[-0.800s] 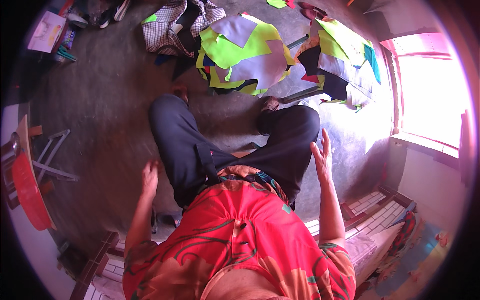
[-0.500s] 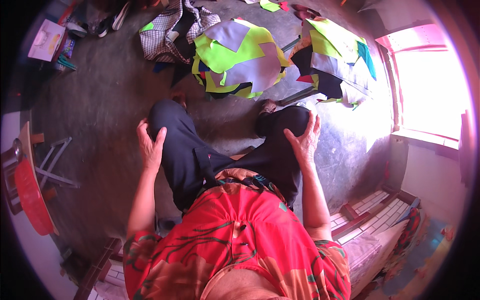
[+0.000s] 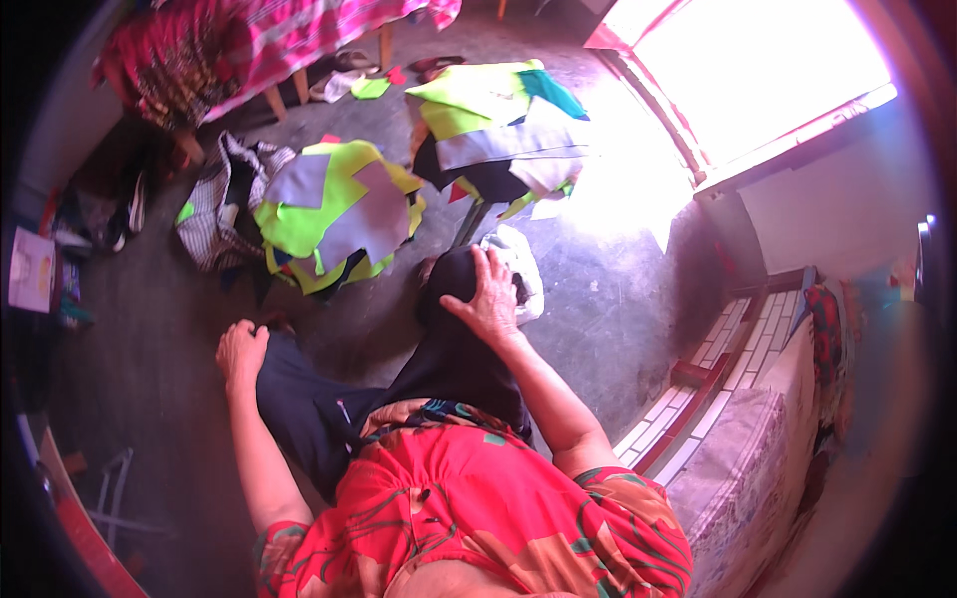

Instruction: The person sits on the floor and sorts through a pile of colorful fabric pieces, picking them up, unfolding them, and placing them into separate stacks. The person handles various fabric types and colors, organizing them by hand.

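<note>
My left hand [image 3: 242,354] rests on my left knee, thumb and fingertips at its edge, holding nothing. Spread over my right knee is my right hand [image 3: 488,304], also without anything in it. Both legs wear dark trousers [image 3: 309,384]. Just past the right knee sits a white bag [image 3: 528,279], partly hidden by the hand. Ahead on the floor is a rounded heap of yellow-green and grey cloth pieces [image 3: 374,214]. A second cloth heap [image 3: 508,149], with some teal, stands to its right. Left of the first heap lies a checked cloth [image 3: 209,219].
A bed with a pink cover [image 3: 279,45] stands at the far left. Shoes [image 3: 130,209] and a box [image 3: 32,267] are at the left edge. A bright doorway or window [image 3: 758,80] is at the far right. A brick-patterned bench [image 3: 698,379] lies at my right.
The view has swung right, so the cloth heaps now sit farther left. The bed and white bag have come into view. Both hands stay on the knees; the left thumb is less spread.
</note>
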